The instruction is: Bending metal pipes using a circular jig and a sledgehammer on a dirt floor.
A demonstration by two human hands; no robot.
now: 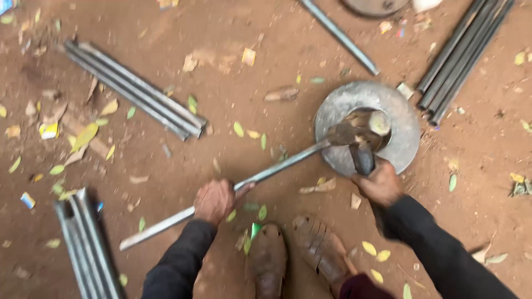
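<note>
The left hand (214, 200) is clamped on a long metal rod (266, 174) whose tip lies on a steel ring (407, 138) on the dirt floor (249, 83); the right hand (381, 182) grips a hammer (360, 141) over it; a glancing blow could likely kick the rod sideways or jar the near hand.

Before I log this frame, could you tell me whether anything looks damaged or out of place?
Nothing stands out as damaged. The left hand grips a long metal rod whose far end lies on the metal ring; the right hand holds a hammer there. Leaves litter the dirt.

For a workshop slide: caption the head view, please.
Left hand steadies a metal rod on a steel ring while right hand swings a hammer.
</note>
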